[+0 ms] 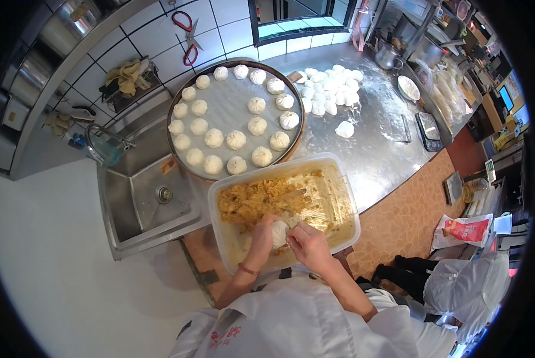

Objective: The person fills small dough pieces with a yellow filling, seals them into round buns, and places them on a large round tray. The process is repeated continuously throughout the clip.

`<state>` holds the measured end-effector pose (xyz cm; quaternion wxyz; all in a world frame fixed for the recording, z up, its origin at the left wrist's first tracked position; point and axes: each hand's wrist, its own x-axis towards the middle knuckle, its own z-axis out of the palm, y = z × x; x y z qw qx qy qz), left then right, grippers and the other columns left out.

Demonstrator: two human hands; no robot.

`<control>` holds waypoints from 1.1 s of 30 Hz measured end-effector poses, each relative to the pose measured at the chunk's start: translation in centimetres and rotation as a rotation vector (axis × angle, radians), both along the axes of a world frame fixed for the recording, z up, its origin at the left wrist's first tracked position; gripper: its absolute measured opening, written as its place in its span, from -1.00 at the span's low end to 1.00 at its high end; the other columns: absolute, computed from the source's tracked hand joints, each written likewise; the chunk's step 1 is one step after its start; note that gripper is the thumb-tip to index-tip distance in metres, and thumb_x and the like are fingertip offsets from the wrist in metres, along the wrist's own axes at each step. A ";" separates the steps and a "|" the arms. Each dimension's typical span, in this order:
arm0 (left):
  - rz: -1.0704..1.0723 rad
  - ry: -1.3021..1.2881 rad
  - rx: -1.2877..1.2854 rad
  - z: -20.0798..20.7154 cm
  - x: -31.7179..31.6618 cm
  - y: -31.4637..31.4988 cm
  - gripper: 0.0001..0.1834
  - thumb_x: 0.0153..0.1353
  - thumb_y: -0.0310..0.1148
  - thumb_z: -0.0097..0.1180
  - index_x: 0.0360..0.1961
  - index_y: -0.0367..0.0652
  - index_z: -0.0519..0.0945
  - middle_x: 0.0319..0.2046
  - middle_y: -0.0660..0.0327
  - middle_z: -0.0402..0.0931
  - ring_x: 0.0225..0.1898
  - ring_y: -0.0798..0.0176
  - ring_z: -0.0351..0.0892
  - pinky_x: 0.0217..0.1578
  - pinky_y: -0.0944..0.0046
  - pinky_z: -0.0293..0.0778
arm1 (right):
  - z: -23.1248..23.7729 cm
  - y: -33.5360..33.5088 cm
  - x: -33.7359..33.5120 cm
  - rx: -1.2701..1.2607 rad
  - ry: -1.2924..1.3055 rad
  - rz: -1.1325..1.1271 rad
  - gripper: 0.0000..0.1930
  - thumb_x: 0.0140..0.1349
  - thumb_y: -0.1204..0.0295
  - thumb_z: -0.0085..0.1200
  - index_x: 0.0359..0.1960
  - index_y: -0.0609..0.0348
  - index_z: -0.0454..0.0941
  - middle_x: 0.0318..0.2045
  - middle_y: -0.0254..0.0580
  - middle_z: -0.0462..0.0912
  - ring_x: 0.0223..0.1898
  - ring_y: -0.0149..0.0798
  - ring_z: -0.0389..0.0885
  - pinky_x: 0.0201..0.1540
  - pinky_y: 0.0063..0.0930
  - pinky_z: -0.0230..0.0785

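Both hands, left hand (261, 235) and right hand (306, 241), fingers pinched closed around one white dough bun (279, 234), over one clear plastic tub (346, 179) of brownish filling (261, 200); beyond, one round steamer tray (231, 110) bearing twenty finished buns (236, 139).

Steel sink (151, 203), red-handled scissors (187, 36), digital scale (429, 128).
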<state>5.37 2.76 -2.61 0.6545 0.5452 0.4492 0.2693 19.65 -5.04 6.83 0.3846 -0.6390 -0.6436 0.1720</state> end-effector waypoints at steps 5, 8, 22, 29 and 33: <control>-0.003 -0.131 -0.414 4.1 0.0 0.9 -0.39 0.56 0.06 -0.35 -0.22 -0.25 0.58 -0.56 0.22 0.55 -0.63 0.37 0.50 -0.68 0.35 0.38 | -0.1 0.0 -0.5 0.002 0.070 -0.037 -0.85 0.13 0.59 0.24 -0.29 0.17 0.53 -0.43 -0.08 0.52 -0.44 0.03 0.59 -0.42 -0.19 0.44; -0.100 -0.239 -0.481 6.1 -0.1 1.3 -0.38 0.55 0.10 -0.39 -0.09 -0.23 0.56 -0.51 0.21 0.55 -0.63 0.36 0.48 -0.68 0.38 0.37 | 0.1 0.3 -0.3 0.021 0.049 -0.018 -0.88 0.15 0.55 0.23 -0.32 0.16 0.52 -0.42 -0.07 0.51 -0.43 0.05 0.58 -0.42 -0.18 0.46; 0.116 -0.203 -0.336 1.7 0.0 -0.3 -0.37 0.53 0.17 -0.32 -0.08 -0.19 0.57 -0.45 0.28 0.53 -0.59 0.40 0.46 -0.71 0.39 0.28 | 0.6 0.3 -0.1 -0.056 0.066 0.034 -0.86 0.15 0.54 0.23 -0.28 0.17 0.53 -0.36 -0.08 0.55 -0.38 0.04 0.60 -0.37 -0.19 0.47; -0.171 -0.230 -0.583 2.1 -1.3 1.6 -0.16 0.38 0.46 -0.42 -0.10 -0.16 0.53 -0.33 0.22 0.61 -0.40 0.32 0.63 -0.59 0.28 0.53 | 1.2 0.5 -0.6 -0.076 0.125 0.008 -0.86 0.16 0.60 0.22 -0.28 0.20 0.52 -0.40 -0.09 0.54 -0.43 -0.06 0.59 -0.40 -0.27 0.44; 0.032 -0.338 -0.638 4.4 0.2 1.2 -0.14 0.37 0.48 -0.46 -0.01 -0.11 0.54 -0.33 0.24 0.60 -0.44 0.29 0.62 -0.57 0.30 0.54 | 0.0 0.6 0.3 -0.022 0.031 0.023 -0.85 0.17 0.58 0.23 -0.26 0.22 0.52 -0.38 -0.10 0.53 -0.45 -0.10 0.57 -0.39 -0.30 0.45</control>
